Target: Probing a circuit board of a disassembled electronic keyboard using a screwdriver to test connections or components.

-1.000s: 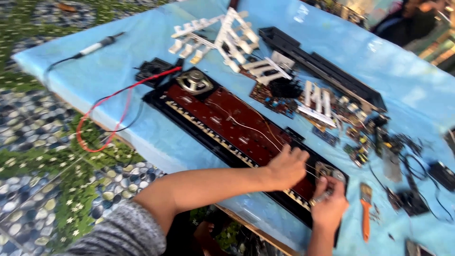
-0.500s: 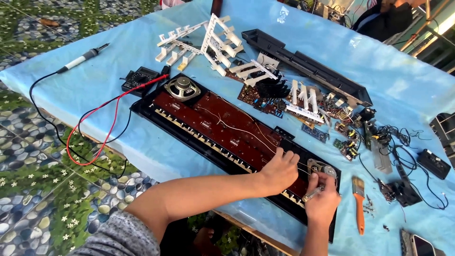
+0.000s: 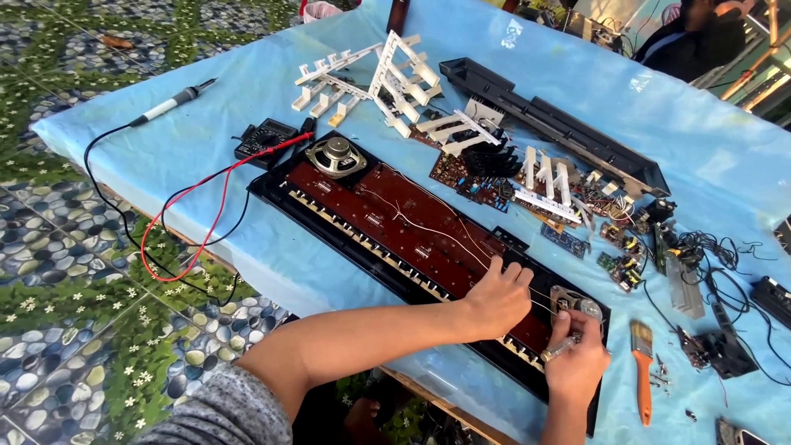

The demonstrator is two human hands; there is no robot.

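- Two hands work at the right end of the opened keyboard chassis (image 3: 395,239); compared with a second ago they have barely shifted, while the head camera has pulled back and steadied.
- The left hand (image 3: 497,298) stays pressed, fingers curled, on the brown circuit board (image 3: 387,222), holding nothing.
- The right hand (image 3: 577,367) remains closed around a clear-handled screwdriver (image 3: 567,346), its tip by the small right speaker (image 3: 574,303).
- Judged from this, the same fastening spot is still being worked.
- An orange-handled brush (image 3: 642,377) lies just beside on the blue-covered bench (image 3: 206,140).
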